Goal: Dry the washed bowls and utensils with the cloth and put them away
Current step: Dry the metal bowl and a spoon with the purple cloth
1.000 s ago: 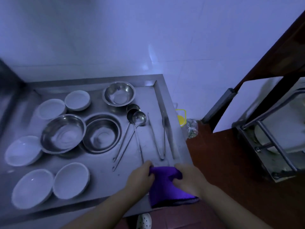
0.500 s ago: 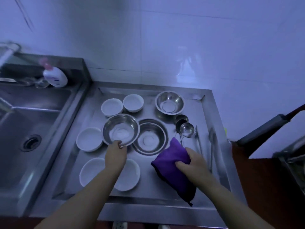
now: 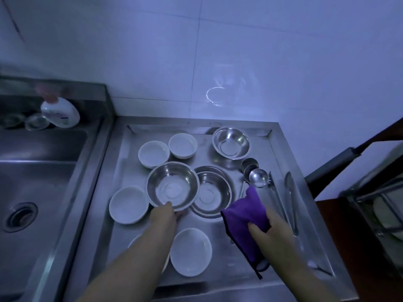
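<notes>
My left hand [image 3: 166, 216] grips the near rim of a steel bowl [image 3: 172, 186] on the steel draining tray [image 3: 281, 153]. My right hand [image 3: 270, 227] holds a purple cloth [image 3: 245, 216] above the tray's right half. Beside that bowl sit a wider steel bowl [image 3: 211, 192] and, at the back, a small steel bowl [image 3: 231, 142]. Several white bowls lie around, among them one at the left [image 3: 128, 204] and one at the front [image 3: 190, 251]. Ladles [image 3: 258, 177] and tongs [image 3: 290, 199] lie on the right.
A steel sink [image 3: 37, 177] with a drain [image 3: 19, 216] is on the left, and a white soap bottle [image 3: 61, 115] stands on its back ledge. White tiled wall rises behind. A metal rack [image 3: 375, 203] and brown surface are at the far right.
The view swung left from the tray's right end. My left hand let go of the cloth and took the steel bowl's rim; my right hand kept the cloth.
</notes>
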Tool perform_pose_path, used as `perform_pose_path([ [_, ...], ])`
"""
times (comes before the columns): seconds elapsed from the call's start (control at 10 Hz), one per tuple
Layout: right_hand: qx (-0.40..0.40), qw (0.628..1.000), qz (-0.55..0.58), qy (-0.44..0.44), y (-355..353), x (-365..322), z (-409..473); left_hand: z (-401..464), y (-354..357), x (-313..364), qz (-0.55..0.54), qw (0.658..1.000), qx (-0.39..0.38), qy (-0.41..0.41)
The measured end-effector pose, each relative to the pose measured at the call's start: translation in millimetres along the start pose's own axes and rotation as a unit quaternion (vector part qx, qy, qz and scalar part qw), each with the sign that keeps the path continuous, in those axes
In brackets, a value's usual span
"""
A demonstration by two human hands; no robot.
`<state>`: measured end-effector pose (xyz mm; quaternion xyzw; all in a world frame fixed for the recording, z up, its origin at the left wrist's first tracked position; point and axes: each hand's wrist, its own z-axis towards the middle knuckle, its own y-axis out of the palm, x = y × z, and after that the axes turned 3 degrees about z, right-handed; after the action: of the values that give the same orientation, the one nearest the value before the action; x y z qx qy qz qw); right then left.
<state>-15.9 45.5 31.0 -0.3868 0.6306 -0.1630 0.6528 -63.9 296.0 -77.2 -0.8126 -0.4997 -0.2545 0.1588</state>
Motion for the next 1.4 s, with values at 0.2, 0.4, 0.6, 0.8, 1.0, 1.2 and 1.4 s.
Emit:
perform_pose_path([
  [0.2, 0.067, 0.997, 0.023, 0.017, 3, -6, -12, -20, -8, 9, -0.053, 0.999, 0.012, 0.005],
  [0.4, 0.085, 0.995, 0.036, 0.040, 4, -8, -18, -38, -31, 28, 0.151, 0.976, 0.009, 0.159],
  [0.6, 0.098, 0.994, 0.056, 0.011, 0, -21, -14, -68, -48, 56, 0.279, 0.900, 0.006, 0.334],
  [0.8, 0.090, 0.991, 0.060, -0.074, -16, -49, -7, -117, -60, 72, 0.276, 0.827, 0.038, 0.489],
  [1.0, 0.124, 0.969, 0.042, -0.210, -42, -95, -13, -167, -70, 84, 0.189, 0.812, 0.030, 0.552],
  [1.2, 0.243, 0.894, 0.078, -0.368, -60, -147, -6, -211, -62, 103, 0.168, 0.786, 0.044, 0.594],
  [1.4, 0.187, 0.849, -0.016, -0.493, -50, -186, 17, -258, -39, 109, 0.047, 0.806, 0.007, 0.590],
])
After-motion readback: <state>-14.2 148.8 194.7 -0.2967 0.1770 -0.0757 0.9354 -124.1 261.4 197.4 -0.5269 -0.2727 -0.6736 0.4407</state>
